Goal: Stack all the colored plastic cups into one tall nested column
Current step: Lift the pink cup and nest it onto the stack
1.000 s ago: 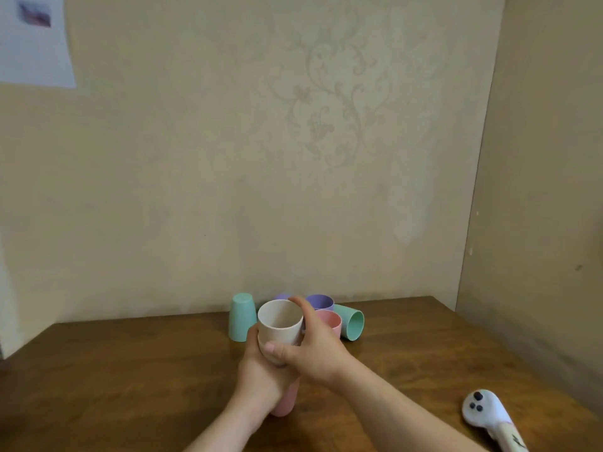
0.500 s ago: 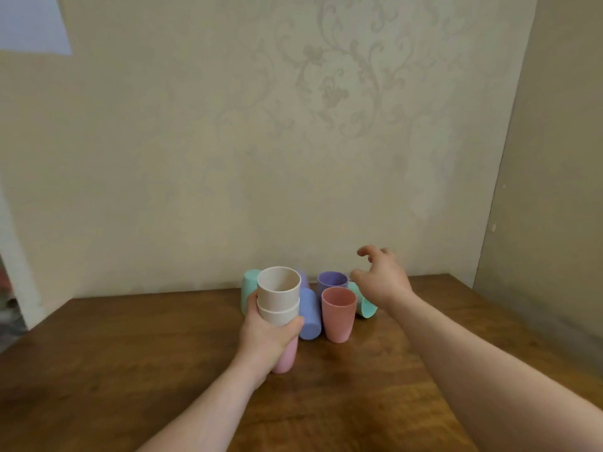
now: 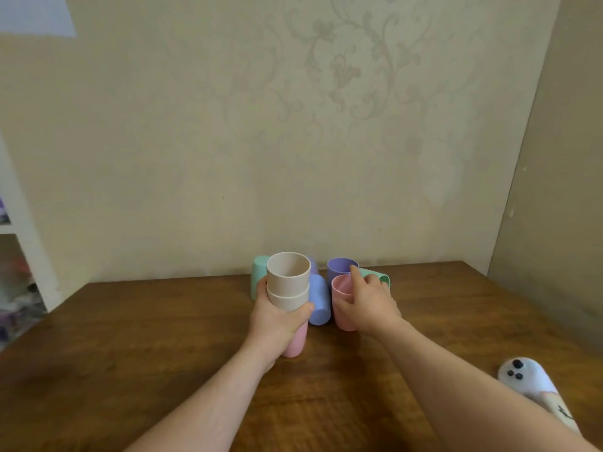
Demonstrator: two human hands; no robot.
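Right hand (image 3: pixel 368 303) has come back from the green cup (image 3: pixel 378 277) lying on its side and now wraps the upright pink cup (image 3: pixel 342 295), fingers (image 3: pixel 355 275) over its far rim, thumb on the near wall. Left hand (image 3: pixel 277 324) unchanged: fingers closed around the nested stack (image 3: pixel 288 282), two beige cups above a pink one on the tabletop (image 3: pixel 130 337). Blue cup (image 3: pixel 318 298) sits between both hands.

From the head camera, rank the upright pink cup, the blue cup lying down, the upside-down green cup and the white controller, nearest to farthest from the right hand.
1. Pink cup, in the right hand.
2. Blue cup, just left of it.
3. Green cup, behind the stack.
4. White controller, near right table edge.
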